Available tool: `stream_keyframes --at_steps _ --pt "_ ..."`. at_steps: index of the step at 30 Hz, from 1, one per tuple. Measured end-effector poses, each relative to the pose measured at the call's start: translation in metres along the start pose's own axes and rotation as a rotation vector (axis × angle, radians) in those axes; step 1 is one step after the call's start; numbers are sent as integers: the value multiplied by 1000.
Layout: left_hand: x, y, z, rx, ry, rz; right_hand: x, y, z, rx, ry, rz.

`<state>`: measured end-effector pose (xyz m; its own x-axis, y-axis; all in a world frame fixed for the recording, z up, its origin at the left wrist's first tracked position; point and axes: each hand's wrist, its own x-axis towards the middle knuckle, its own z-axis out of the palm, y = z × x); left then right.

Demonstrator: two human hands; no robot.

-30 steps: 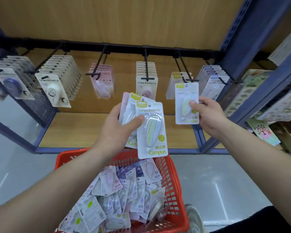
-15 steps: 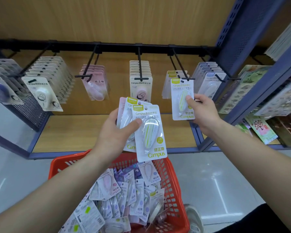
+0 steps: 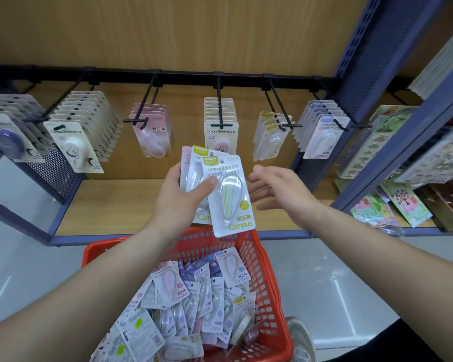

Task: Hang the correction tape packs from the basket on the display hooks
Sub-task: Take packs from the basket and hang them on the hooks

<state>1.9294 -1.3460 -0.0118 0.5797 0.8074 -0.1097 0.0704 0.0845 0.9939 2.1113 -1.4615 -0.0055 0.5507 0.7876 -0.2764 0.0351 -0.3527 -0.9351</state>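
My left hand (image 3: 179, 202) grips a fanned stack of correction tape packs (image 3: 226, 189), the front one green-striped. My right hand (image 3: 277, 190) is empty, its fingers spread just right of that stack. Below, a red basket (image 3: 266, 270) holds several loose packs (image 3: 191, 304). A black rail carries display hooks; the hook with green-topped packs (image 3: 271, 135) hangs up and right of the stack, and its front pack sits close to the hook's tip (image 3: 292, 125).
Other hooks hold pink packs (image 3: 153, 134), beige packs (image 3: 221, 126), blue-topped packs (image 3: 322, 131) and white packs (image 3: 76, 142) at the left. A wooden shelf (image 3: 115, 205) runs beneath. Blue uprights and sticker sheets (image 3: 403, 199) stand at the right. My shoe (image 3: 302, 340) is beside the basket.
My right hand held a green pack at the hook; that pack now hangs on the hook, and the empty hand has come back down toward the stack.
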Motion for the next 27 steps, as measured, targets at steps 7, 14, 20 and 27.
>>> stream_keyframes --at_steps 7,14,20,27 --pt "-3 2 4 -23 10 14 -18 -4 24 44 -138 -86" --pt "0 -2 2 4 24 -27 6 12 -6 99 19 -135" --pt "1 -1 6 -9 -19 -52 31 25 -41 138 299 -119" --pt "0 2 11 -29 -18 -57 40 29 -48 68 360 -133"
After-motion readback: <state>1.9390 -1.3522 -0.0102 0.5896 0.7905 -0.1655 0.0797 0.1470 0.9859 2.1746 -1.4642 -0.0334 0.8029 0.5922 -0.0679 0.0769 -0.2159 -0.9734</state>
